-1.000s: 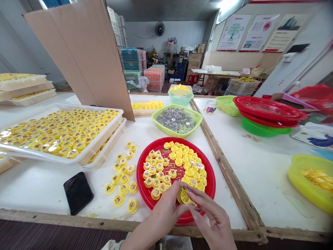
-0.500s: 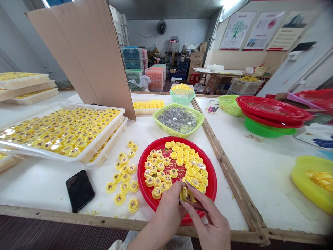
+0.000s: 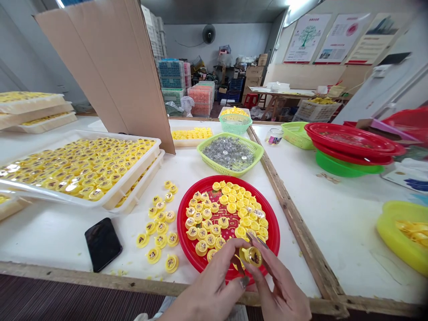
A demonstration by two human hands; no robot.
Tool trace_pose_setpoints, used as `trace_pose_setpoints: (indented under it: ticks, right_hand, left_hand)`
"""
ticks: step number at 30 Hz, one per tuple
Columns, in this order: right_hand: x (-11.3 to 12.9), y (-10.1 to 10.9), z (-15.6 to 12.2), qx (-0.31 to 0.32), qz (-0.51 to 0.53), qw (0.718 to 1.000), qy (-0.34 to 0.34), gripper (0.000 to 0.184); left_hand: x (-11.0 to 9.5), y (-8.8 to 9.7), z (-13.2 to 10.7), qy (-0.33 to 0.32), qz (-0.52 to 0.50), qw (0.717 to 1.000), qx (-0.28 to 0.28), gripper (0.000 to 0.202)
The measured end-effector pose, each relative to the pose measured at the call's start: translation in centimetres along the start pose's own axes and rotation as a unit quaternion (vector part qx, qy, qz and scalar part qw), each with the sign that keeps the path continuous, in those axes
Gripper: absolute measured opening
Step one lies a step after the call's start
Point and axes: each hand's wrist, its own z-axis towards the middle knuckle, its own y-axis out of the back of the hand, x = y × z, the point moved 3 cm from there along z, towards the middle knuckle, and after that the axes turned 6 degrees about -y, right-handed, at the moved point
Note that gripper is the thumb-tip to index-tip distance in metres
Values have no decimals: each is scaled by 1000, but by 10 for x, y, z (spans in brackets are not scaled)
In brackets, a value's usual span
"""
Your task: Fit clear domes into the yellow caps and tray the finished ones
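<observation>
Head view shows the right hand [image 3: 281, 287] pinching a yellow piece [image 3: 254, 257] between thumb and fingers, above the near right part of a red tray [image 3: 183, 243]. Beside it, the left hand [image 3: 216, 278] has thumb and forefinger apart; whether it touches the piece I cannot tell. More yellow pieces [image 3: 161, 241] lie left of the tray, with a black phone [image 3: 103, 244] farther left. Beyond the tray sits a green basket [image 3: 216, 167] of clear parts [image 3: 229, 153].

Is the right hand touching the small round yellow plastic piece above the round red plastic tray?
Touching. The head view shows the right hand pinching the small round yellow plastic piece, its fingers against the edge with no visible gap.
</observation>
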Motion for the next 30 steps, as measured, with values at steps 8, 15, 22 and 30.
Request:
trace_pose_setpoints:
  ticks: [8, 15, 22, 30]
  right_hand:
    - [8, -3, -2, 68, -39, 994, 75, 62]
    - [-3, -11, -2, 136, 121, 978, -103, 46]
    - [-9, -22, -25, 36, 113, 981, -151, 31]
    - [-42, -18, -44, 45, 91, 981, -166, 29]
  left_hand:
    - [23, -16, 9, -16, -193, 965, -179, 22]
    - [27, -24, 5, -32, -297, 943, -145, 22]
    - [52, -42, -12, 0, -290, 940, -181, 34]
    - [65, -37, -9, 39, -216, 966, -136, 43]
